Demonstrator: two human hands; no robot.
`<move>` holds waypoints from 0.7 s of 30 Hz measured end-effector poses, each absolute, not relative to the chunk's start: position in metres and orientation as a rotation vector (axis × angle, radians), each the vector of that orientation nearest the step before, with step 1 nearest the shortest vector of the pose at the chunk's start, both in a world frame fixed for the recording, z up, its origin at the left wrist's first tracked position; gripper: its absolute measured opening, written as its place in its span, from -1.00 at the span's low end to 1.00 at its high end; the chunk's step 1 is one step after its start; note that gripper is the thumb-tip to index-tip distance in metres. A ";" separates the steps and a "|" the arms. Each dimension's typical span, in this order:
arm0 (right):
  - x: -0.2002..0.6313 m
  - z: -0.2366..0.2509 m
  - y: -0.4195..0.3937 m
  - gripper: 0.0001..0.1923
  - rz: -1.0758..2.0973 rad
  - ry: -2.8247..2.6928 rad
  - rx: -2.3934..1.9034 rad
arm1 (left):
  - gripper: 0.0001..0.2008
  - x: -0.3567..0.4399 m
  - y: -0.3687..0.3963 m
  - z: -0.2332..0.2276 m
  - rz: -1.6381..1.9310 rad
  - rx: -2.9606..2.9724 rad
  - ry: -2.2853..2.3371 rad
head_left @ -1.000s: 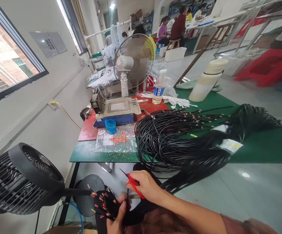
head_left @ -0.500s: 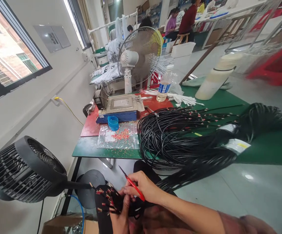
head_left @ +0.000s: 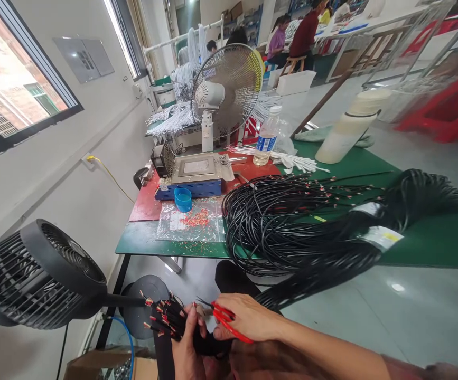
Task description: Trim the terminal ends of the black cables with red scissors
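My left hand (head_left: pixel 187 345) is closed around a bundle of black cables (head_left: pixel 166 315) over my lap, their stripped ends showing red and pale wire tips. Between its thumb and fingers one cable end is pinched upright. My right hand (head_left: pixel 250 315) grips a pair of red-handled scissors (head_left: pixel 229 321), with the blades parted and pointing left, close to that pinched end. Whether the blades touch the wire cannot be made out. On the table beyond lies a large heap of black cables (head_left: pixel 292 227), some hanging over the front edge.
A plastic bag (head_left: pixel 165 232) with red and orange scraps lies on the green table (head_left: pixel 133 244), near a blue cup (head_left: pixel 183 200) and a blue-sided machine (head_left: pixel 191 189). A dark fan (head_left: pixel 46 274) stands left, a larger fan (head_left: pixel 229 87) behind. A bottle (head_left: pixel 265 138) stands farther back.
My right hand has shifted slightly right and turned the scissors from upright and closed to parted blades pointing left. My left thumb has risen, pinching a cable end.
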State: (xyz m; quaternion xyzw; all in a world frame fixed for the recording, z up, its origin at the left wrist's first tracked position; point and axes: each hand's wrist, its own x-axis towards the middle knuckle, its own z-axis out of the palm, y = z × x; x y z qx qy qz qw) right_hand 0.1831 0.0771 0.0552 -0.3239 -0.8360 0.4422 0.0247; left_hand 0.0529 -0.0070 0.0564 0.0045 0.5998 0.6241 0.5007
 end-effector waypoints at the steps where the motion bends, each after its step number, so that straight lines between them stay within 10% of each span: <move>1: 0.183 0.054 0.075 -0.66 1.344 -2.623 -0.985 | -0.84 0.053 -0.007 0.056 1.487 0.021 1.450; 21: 0.183 0.053 0.078 -0.60 1.271 -2.619 -1.019 | -0.77 0.046 -0.007 0.047 1.307 0.200 1.551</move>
